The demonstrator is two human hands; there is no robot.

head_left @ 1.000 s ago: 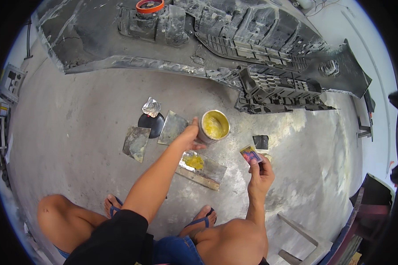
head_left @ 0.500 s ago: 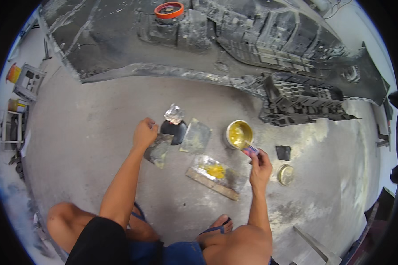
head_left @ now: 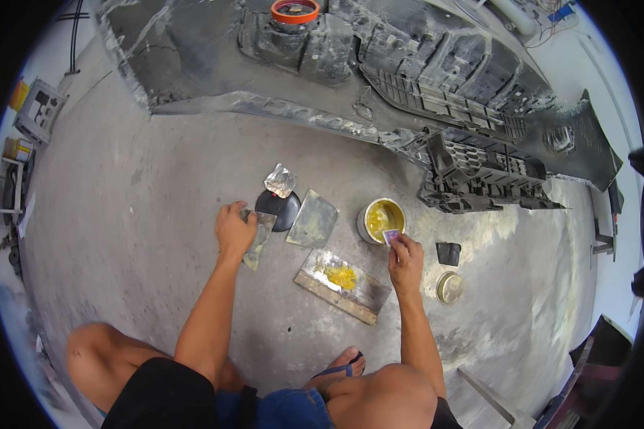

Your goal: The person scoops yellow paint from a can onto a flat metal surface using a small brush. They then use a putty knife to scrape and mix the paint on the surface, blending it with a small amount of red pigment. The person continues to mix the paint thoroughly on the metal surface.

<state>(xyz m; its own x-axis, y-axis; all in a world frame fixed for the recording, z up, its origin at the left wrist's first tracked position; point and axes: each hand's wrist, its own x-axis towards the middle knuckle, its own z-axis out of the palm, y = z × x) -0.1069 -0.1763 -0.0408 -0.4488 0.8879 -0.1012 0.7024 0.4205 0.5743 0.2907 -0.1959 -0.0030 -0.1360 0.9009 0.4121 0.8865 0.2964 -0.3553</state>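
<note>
My left hand [head_left: 235, 232] grips the edge of a grey square sheet [head_left: 261, 243], beside a round black disc [head_left: 285, 214] with a crumpled foil piece [head_left: 280, 179] on it. Another grey square sheet [head_left: 313, 218] lies to the right. My right hand [head_left: 406, 261] pinches a small purple card [head_left: 391, 237] at the near rim of an open can [head_left: 371, 224] of yellow paste. Below, a foil-covered board with a wooden strip [head_left: 336, 306] carries a yellow paste smear [head_left: 340, 277]. A small black square [head_left: 448, 254] and a round lid [head_left: 449, 287] lie to the right.
A large grey vehicle bumper [head_left: 265, 107] spans the top, with a honeycomb grille part [head_left: 479, 168] and an orange ring [head_left: 295, 10]. Equipment [head_left: 39, 109] stands along the left wall. A bench leg [head_left: 494, 393] juts in at lower right. My bent legs fill the bottom.
My left hand has let go of the can and moved left onto a grey sheet. The can now stands on the floor, and my right hand has brought the card to its rim.
</note>
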